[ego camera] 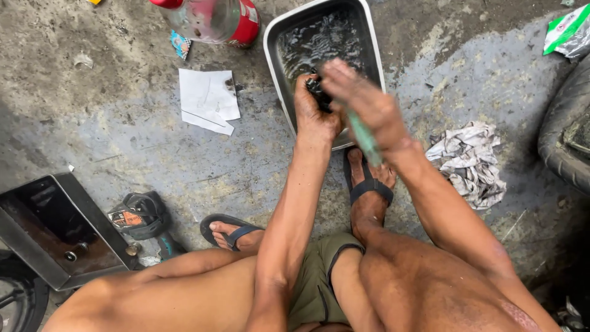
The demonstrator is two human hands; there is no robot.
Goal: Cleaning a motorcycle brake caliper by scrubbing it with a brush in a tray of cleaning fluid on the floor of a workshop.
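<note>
The person wears olive-green shorts (316, 276) with a dark piped edge curving along the leg hem and a dark seam line down the front. Both arms are bare from the shoulder down, with no sleeves, watch or bands. The left hand (314, 110) and the right hand (362, 101) are bare, without gloves, and look wet and smeared with dark grime. Below the hands, each foot sits in a dark flip-flop sandal: the left sandal (230, 230) has a dark sole and a grey-blue strap, and the right sandal (367, 184) has a broad black strap across the foot. The legs are bare below the shorts.
</note>
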